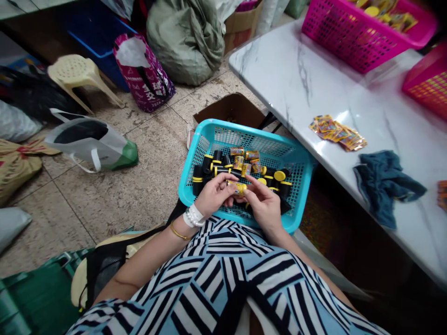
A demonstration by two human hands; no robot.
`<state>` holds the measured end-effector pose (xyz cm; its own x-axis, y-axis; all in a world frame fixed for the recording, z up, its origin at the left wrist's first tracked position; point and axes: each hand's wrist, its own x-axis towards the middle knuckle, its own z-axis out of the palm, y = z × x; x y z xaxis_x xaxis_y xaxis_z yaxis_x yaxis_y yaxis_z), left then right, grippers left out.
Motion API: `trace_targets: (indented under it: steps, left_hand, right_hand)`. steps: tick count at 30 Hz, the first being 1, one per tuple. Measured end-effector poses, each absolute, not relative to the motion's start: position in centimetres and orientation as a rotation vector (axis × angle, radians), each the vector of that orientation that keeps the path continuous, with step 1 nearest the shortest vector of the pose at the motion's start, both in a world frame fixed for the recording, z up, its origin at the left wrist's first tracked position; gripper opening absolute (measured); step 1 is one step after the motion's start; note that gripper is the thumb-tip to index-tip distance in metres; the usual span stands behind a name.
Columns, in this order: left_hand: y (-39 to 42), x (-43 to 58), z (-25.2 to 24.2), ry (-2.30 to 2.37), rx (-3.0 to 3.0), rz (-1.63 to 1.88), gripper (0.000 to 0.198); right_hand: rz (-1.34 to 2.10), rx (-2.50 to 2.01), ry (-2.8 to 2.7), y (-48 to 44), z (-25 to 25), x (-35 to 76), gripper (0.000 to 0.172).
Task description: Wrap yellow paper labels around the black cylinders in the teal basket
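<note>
A turquoise plastic basket [300, 184] rests on my lap, filled with several small black canisters [209, 164] with yellow caps and a few with colourful labels [244, 158]. My left hand [213, 195] and my right hand [263, 204] meet over the basket's near side. Together they hold one small canister [238, 187] with a yellow label, fingers of both hands closed on it. A white bead bracelet and a gold bangle sit on my left wrist.
A white marble-look table [303, 79] stands to the right with a stack of colourful stickers [337, 132], a blue cloth [384, 184] and pink baskets [352, 37]. On the tiled floor are bags [92, 142], a cream plastic stool [78, 74], a cardboard box [230, 109].
</note>
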<state>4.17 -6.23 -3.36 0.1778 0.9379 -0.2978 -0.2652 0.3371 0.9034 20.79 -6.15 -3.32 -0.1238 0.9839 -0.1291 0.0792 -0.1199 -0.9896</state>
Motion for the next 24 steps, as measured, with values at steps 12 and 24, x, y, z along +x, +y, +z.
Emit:
trace_targets:
  steps: [12, 24]
  left_hand:
    - [-6.7, 5.5, -1.9, 0.766, 0.382, 0.892, 0.042]
    - [-6.7, 6.5, -2.6, 0.855, 0.265, 0.898, 0.050]
  right_hand:
    - [1.216, -1.115, -1.287, -6.1, -3.6, 22.3, 0.007]
    - [0.828, -1.092, -1.648, -6.7, -3.1, 21.8, 0.014]
